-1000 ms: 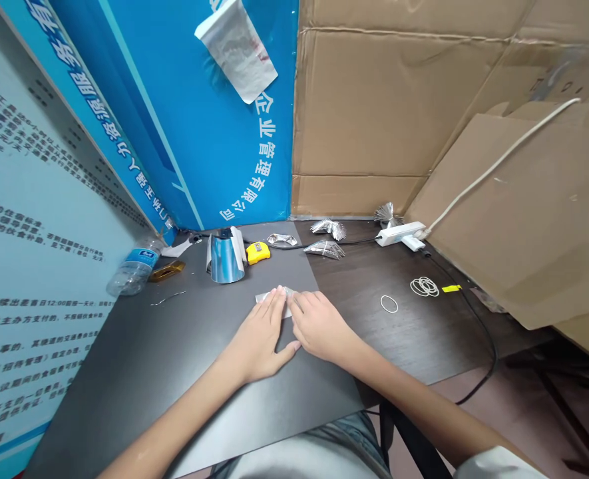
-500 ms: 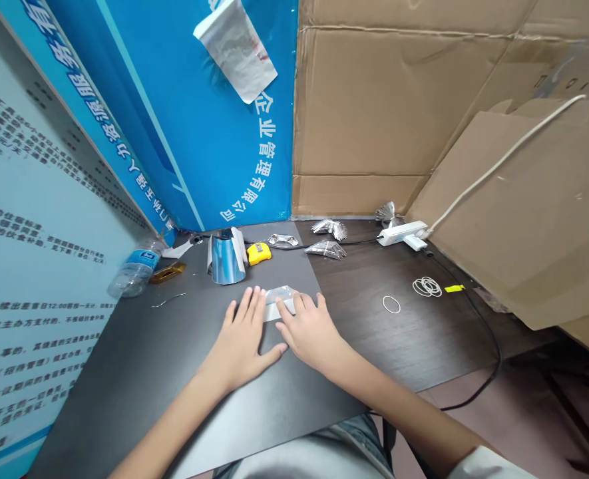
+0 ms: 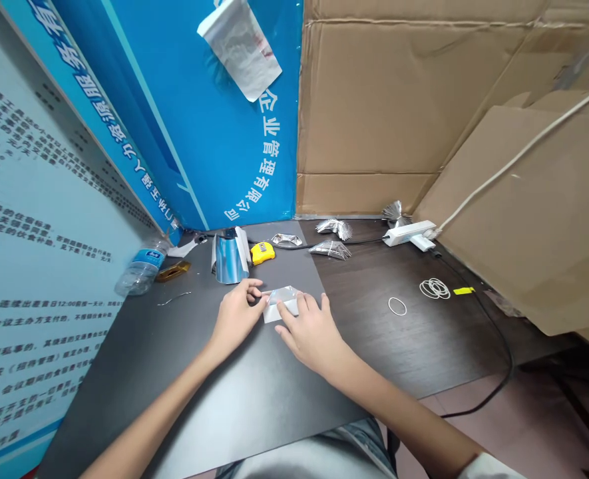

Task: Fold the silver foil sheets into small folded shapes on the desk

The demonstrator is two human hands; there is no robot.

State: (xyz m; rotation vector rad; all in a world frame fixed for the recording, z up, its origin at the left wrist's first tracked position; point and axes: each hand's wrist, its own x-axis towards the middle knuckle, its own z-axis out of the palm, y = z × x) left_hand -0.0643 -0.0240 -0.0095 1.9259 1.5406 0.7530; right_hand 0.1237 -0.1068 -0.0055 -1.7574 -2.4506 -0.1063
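Observation:
A small folded piece of shiny silvery film (image 3: pixel 280 311) lies flat on the dark table in front of me. My left hand (image 3: pixel 237 311) has its fingers curled, with thumb and fingertips pinching the film's left end. Across its right part rests my right hand (image 3: pixel 311 326), fingers spread and pressing down on it from above. The film's right end is partly hidden under those fingers. Just beyond the hands stands a curled blue reflective sheet (image 3: pixel 230 258), beside a yellow tape measure (image 3: pixel 263 252).
Pleated silver foil pieces (image 3: pixel 330 250) and a folded foil strip (image 3: pixel 287 240) lie at the back. A white power strip (image 3: pixel 410 233) with cables is behind right. White rubber bands (image 3: pixel 434 288), a plastic bottle (image 3: pixel 143 268), brown tape (image 3: pixel 173 271) and a thin wire (image 3: pixel 174 298) also lie about.
My left hand has gone from lying flat with straight fingers to curling and pinching the film's left end. My right hand stays on the film. The view has shifted slightly.

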